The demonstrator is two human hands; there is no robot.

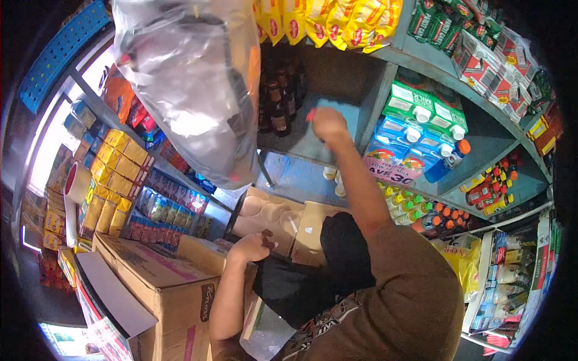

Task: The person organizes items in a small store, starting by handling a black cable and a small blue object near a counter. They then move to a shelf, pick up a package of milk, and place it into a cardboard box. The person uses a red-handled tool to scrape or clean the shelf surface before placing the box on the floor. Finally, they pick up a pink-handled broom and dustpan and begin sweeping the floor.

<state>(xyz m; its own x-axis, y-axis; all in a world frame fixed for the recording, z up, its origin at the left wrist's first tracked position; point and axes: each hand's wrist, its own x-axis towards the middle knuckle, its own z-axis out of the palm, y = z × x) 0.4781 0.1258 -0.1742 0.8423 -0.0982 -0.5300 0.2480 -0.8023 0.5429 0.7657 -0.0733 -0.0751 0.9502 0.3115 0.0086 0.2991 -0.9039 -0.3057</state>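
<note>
My right hand point(330, 125) is raised on an outstretched arm in front of a shelf compartment point(316, 146). It is blurred and closed, and a small red thing point(310, 114) sticks out of it, too unclear to name. Dark glass bottles point(281, 115) stand to its left, deeper in that compartment. My left hand point(251, 248) is low, above my lap, with its fingers around a small reddish-brown object point(269, 239). Just beyond it lie cardboard boxes point(311, 243), one bearing round marks.
A large clear plastic bag point(189, 90) hangs at upper left. Milk cartons point(408, 135) fill the compartment on the right, above capped bottles point(411, 205). A tall cardboard carton point(180, 293) stands beside my left forearm. Yellow packets point(334, 20) hang overhead.
</note>
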